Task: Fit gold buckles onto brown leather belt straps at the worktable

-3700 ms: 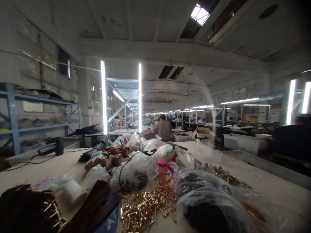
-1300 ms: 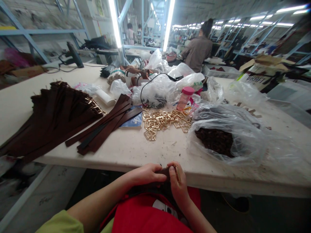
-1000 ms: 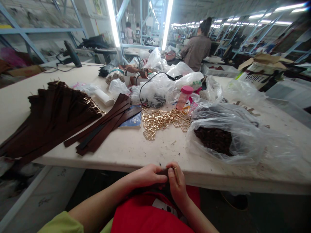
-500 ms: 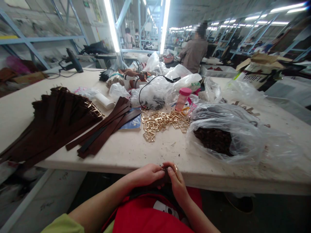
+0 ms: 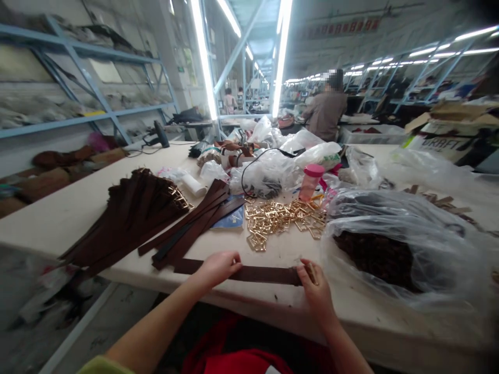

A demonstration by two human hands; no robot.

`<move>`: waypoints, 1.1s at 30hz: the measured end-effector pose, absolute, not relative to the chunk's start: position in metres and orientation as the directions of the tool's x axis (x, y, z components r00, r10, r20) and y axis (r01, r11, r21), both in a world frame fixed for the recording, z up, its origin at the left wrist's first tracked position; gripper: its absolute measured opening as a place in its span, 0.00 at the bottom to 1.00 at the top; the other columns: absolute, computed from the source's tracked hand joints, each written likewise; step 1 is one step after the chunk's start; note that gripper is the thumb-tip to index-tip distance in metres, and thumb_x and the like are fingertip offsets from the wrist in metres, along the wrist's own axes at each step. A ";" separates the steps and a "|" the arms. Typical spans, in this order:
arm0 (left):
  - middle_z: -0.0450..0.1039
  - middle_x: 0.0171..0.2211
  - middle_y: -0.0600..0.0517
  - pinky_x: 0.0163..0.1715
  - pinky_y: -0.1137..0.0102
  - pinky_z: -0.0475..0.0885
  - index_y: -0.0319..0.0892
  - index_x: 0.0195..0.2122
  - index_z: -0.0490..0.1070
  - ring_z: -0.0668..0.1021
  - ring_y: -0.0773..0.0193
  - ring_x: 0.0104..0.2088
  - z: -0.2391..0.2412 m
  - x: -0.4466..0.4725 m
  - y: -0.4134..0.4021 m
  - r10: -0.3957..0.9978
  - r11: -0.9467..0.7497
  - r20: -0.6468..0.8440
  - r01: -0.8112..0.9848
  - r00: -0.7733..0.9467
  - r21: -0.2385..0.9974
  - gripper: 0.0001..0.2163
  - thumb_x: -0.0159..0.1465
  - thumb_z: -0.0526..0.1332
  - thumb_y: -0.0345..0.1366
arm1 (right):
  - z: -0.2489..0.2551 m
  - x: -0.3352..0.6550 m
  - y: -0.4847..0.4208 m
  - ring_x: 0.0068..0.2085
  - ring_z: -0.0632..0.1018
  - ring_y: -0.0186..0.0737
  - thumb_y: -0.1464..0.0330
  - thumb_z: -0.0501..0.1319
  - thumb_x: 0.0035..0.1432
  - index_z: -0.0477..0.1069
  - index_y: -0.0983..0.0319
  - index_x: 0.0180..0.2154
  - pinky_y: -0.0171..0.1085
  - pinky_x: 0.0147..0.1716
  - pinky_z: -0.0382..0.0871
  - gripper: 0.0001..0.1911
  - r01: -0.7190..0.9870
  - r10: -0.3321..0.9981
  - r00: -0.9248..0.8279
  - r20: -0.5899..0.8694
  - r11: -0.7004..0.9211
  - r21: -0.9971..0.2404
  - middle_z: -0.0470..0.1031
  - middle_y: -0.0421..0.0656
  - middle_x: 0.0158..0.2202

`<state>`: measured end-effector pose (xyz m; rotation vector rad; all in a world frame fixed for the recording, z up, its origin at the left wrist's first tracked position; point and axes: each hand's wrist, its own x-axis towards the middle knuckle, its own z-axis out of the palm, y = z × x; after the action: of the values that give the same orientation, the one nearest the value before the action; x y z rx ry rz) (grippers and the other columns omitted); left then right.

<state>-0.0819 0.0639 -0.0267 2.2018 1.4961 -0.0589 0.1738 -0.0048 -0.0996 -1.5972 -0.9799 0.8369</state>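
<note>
A dark brown leather strap (image 5: 268,275) lies stretched from left to right along the table's front edge. My left hand (image 5: 220,267) is closed around its middle part, thumb and fingers pinched together. At the strap's right end, my right hand (image 5: 316,283) grips the tip, and gold metal (image 5: 311,271) shows between its fingers. Just beyond my hands is a heap of gold rectangular buckles (image 5: 278,218). Several loose brown straps (image 5: 191,223) lie to the left, partly on a blue packet (image 5: 230,217).
A fanned stack of brown straps (image 5: 130,223) with gold buckle ends lies farther left. On the right sits a clear plastic bag (image 5: 436,249) of dark brown pieces. A pink-lidded jar (image 5: 311,184) and plastic bags (image 5: 261,171) stand behind. A person (image 5: 325,111) is in the background.
Both hands have moved from below the table edge up over the table and spread apart, with the strap now extended between them. The view has tilted up.
</note>
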 end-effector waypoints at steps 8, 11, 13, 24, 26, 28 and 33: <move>0.71 0.41 0.49 0.43 0.72 0.63 0.44 0.39 0.71 0.73 0.62 0.42 -0.045 -0.086 0.116 0.942 -0.296 -0.082 0.920 0.326 0.255 0.13 0.60 0.55 0.45 | -0.138 0.197 0.006 0.42 0.73 0.50 0.50 0.53 0.50 0.63 0.65 0.49 0.46 0.42 0.66 0.31 0.445 0.861 0.501 0.085 -0.173 -0.879 0.69 0.53 0.46; 0.67 0.47 0.45 0.47 0.69 0.62 0.41 0.46 0.66 0.70 0.60 0.47 -0.032 -0.116 0.155 0.987 -0.153 -0.013 0.973 0.158 0.175 0.14 0.63 0.50 0.40 | -0.141 0.196 0.006 0.44 0.72 0.51 0.49 0.52 0.51 0.64 0.64 0.47 0.48 0.44 0.65 0.30 0.503 0.853 0.500 0.150 -0.145 -0.852 0.69 0.53 0.46; 0.65 0.49 0.41 0.47 0.65 0.62 0.38 0.49 0.63 0.69 0.57 0.49 -0.026 -0.139 0.179 1.000 -0.026 0.020 0.992 0.023 0.120 0.15 0.64 0.48 0.36 | -0.145 0.198 0.007 0.45 0.71 0.53 0.48 0.51 0.50 0.65 0.64 0.46 0.50 0.46 0.64 0.30 0.539 0.852 0.487 0.194 -0.118 -0.834 0.69 0.53 0.46; 0.69 0.45 0.41 0.40 0.66 0.66 0.38 0.47 0.64 0.72 0.53 0.46 -0.025 -0.205 0.218 0.983 0.183 0.004 0.983 -0.183 0.033 0.17 0.59 0.55 0.41 | -0.158 0.206 0.015 0.41 0.75 0.50 0.50 0.55 0.50 0.70 0.61 0.39 0.47 0.42 0.69 0.23 0.543 0.842 0.446 0.302 0.014 -0.840 0.74 0.50 0.41; 0.69 0.44 0.41 0.41 0.66 0.66 0.38 0.45 0.66 0.72 0.53 0.45 -0.019 -0.204 0.217 0.990 0.141 0.021 0.989 -0.141 0.038 0.15 0.59 0.55 0.40 | -0.154 0.203 0.015 0.41 0.75 0.50 0.50 0.54 0.50 0.70 0.61 0.38 0.47 0.43 0.69 0.24 0.549 0.838 0.450 0.308 0.013 -0.836 0.74 0.50 0.40; 0.70 0.43 0.43 0.41 0.68 0.65 0.39 0.43 0.68 0.72 0.56 0.44 -0.010 -0.198 0.214 0.997 0.074 0.034 0.996 -0.076 0.054 0.12 0.60 0.54 0.37 | -0.150 0.200 0.014 0.41 0.74 0.50 0.49 0.53 0.50 0.70 0.62 0.39 0.47 0.42 0.69 0.25 0.549 0.833 0.464 0.302 -0.003 -0.836 0.73 0.51 0.40; 0.69 0.40 0.49 0.43 0.70 0.64 0.43 0.43 0.69 0.72 0.61 0.42 0.009 -0.171 0.174 0.990 -0.136 0.060 0.982 0.129 0.129 0.12 0.62 0.51 0.37 | -0.142 0.191 0.004 0.36 0.74 0.48 0.47 0.51 0.49 0.68 0.64 0.43 0.47 0.38 0.69 0.30 0.545 0.818 0.527 0.231 -0.117 -0.830 0.71 0.51 0.39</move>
<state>-0.1705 0.1735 0.0095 2.3163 2.0261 0.2005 0.1909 0.0036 -0.1421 -1.7932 -1.1367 0.3512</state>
